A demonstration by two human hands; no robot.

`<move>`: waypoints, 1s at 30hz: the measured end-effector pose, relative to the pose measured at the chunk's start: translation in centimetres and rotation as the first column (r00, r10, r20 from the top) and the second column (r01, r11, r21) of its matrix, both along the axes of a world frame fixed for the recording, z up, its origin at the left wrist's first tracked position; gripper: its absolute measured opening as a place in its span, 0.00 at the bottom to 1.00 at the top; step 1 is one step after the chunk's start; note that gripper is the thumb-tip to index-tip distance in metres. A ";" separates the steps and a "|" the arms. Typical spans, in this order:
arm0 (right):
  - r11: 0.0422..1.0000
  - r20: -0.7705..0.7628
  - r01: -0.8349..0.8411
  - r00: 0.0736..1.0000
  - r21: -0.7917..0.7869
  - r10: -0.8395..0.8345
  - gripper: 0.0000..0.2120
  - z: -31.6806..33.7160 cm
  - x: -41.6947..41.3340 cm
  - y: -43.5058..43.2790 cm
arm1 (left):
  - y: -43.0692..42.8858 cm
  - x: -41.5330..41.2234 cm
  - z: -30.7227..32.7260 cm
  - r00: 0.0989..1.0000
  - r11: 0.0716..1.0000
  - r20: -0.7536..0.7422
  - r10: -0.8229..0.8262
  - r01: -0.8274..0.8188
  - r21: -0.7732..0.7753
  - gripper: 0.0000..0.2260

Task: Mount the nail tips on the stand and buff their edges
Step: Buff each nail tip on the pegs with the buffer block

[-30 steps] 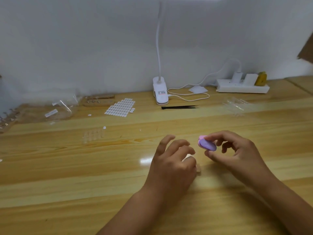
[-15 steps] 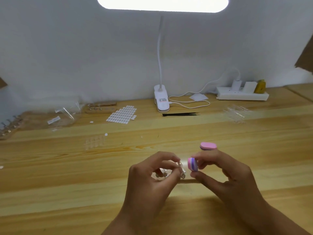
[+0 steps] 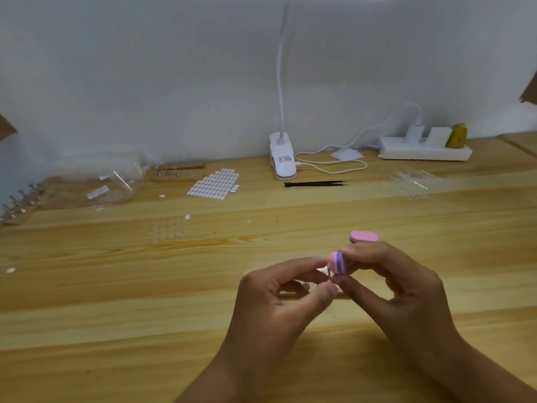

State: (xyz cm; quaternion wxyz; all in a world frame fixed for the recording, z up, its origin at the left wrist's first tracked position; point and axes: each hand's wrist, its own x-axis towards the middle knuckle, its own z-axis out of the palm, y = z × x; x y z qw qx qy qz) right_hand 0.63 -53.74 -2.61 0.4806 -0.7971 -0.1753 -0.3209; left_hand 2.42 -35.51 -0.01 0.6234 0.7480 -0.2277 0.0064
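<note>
Head view: left hand (image 3: 279, 298) pinches a small nail tip (image 3: 325, 270) on a thin holder between thumb and forefinger, too blurred for detail. Right hand (image 3: 401, 289) grips a pink-and-purple buffer block (image 3: 337, 262), its edge touching the tip. A second buffer (image 3: 364, 237) lies on the wooden table (image 3: 116, 286) just beyond the right hand. Farther back, a clear bag (image 3: 116, 184) lies beside a wooden stand (image 3: 177, 171) with metal pins in it, near a sheet of white pads (image 3: 215, 184). Black tweezers (image 3: 315, 184), a clip lamp (image 3: 283, 158) and a power strip (image 3: 424, 151) sit by the white wall (image 3: 145, 82).
</note>
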 end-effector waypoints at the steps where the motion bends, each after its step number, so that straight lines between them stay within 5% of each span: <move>1: 1.000 -0.006 -0.005 1.000 0.009 0.006 0.15 0.1 0.0 0.0 | 0.0 0.0 0.0 1.000 1.000 -0.006 -0.012 0.012 0.008 0.15; 11: 0.998 0.022 0.043 0.999 -0.038 -0.042 0.15 0.6 0.2 -0.9 | 0.1 0.2 -0.3 0.979 0.990 0.182 0.097 -0.113 0.079 0.13; 16: 0.984 0.120 0.010 0.993 -0.180 0.012 0.14 0.4 -0.1 -0.2 | 0.0 0.1 -0.1 0.951 0.994 0.300 0.080 -0.100 0.054 0.14; 30: 0.966 0.144 0.089 0.988 -0.241 -0.055 0.13 0.4 0.5 -1.3 | 0.1 0.4 -0.3 0.986 0.999 0.164 0.036 -0.041 0.026 0.12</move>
